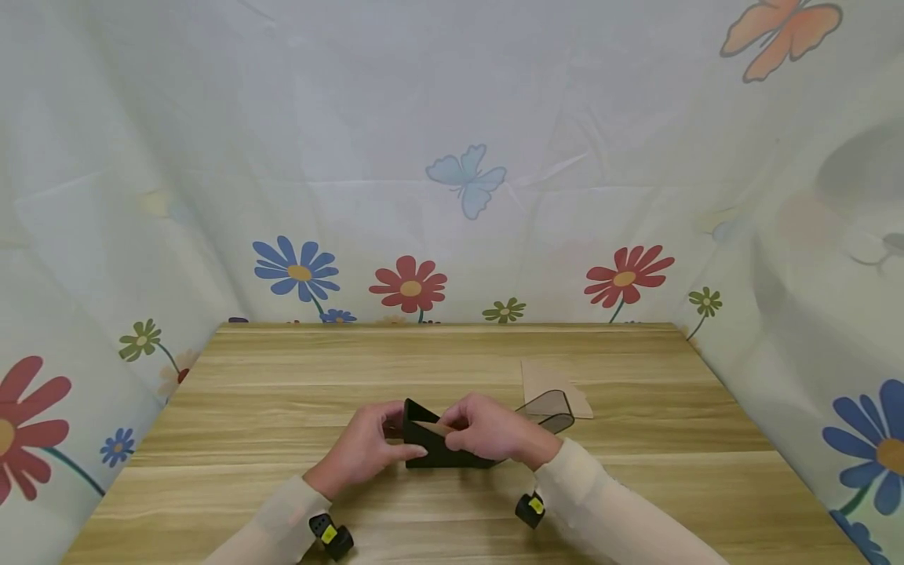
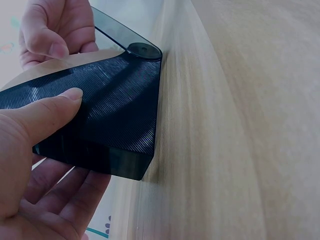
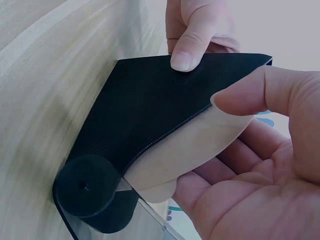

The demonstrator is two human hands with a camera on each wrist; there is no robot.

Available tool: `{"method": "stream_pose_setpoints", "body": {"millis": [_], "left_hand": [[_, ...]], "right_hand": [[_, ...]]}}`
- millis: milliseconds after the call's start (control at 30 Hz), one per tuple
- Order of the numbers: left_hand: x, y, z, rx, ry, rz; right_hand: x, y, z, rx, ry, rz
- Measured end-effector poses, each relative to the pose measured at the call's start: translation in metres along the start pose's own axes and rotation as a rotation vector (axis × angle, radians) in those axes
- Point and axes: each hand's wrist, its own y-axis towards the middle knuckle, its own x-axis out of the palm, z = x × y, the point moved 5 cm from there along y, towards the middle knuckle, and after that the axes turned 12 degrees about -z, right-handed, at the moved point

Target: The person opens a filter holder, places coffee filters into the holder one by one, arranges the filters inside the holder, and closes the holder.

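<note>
A black ribbed coffee filter holder (image 1: 441,453) with a smoky see-through lid (image 1: 547,405) stands on the table, its lid swung open to the right. My left hand (image 1: 363,446) grips its left end, thumb on the near ribbed side (image 2: 120,95) and fingers on the far side. Brown paper coffee filters (image 3: 190,137) sit partly inside the holder, their rounded edge showing above its rim. My right hand (image 1: 487,428) pinches them between thumb and fingers. How many sheets it holds, I cannot tell; their lower part is hidden in the holder.
More brown filter papers (image 1: 540,378) lie flat on the wooden table (image 1: 318,369), behind the open lid. A flower-printed white cloth (image 1: 353,196) hangs behind the table and at both sides. Each wrist wears a small black camera (image 1: 332,537).
</note>
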Motion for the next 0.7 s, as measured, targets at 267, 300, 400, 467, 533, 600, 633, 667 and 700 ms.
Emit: {"method": "stream_pose_setpoints", "body": {"millis": [267, 300, 400, 467, 533, 600, 633, 667, 700], "left_hand": [[0.0, 0.001, 0.0, 0.014, -0.005, -0.004], [0.0, 0.001, 0.0, 0.016, -0.002, -0.005], [-0.001, 0.002, -0.001, 0.019, 0.007, -0.007], [-0.001, 0.002, -0.001, 0.018, 0.013, -0.009], [0.0, 0.001, -0.001, 0.017, 0.012, -0.009], [0.0, 0.001, 0.0, 0.015, 0.012, -0.008], [0.0, 0.001, 0.001, 0.015, 0.009, -0.007], [0.0, 0.001, 0.001, 0.016, 0.006, -0.006], [0.0, 0.0, 0.001, 0.016, 0.003, -0.003]], "right_hand": [[-0.005, -0.004, -0.004, -0.013, 0.002, -0.011], [-0.007, -0.005, -0.004, -0.011, 0.006, -0.013], [-0.011, -0.007, -0.004, -0.004, 0.018, -0.01], [-0.015, -0.01, -0.006, -0.002, 0.015, -0.001], [-0.019, -0.012, -0.008, -0.004, 0.002, 0.009], [-0.024, -0.015, -0.01, -0.003, -0.021, 0.025], [-0.026, -0.016, -0.01, -0.004, -0.032, 0.033], [-0.029, -0.018, -0.011, -0.005, -0.042, 0.042], [-0.032, -0.02, -0.012, -0.008, -0.048, 0.053]]}}
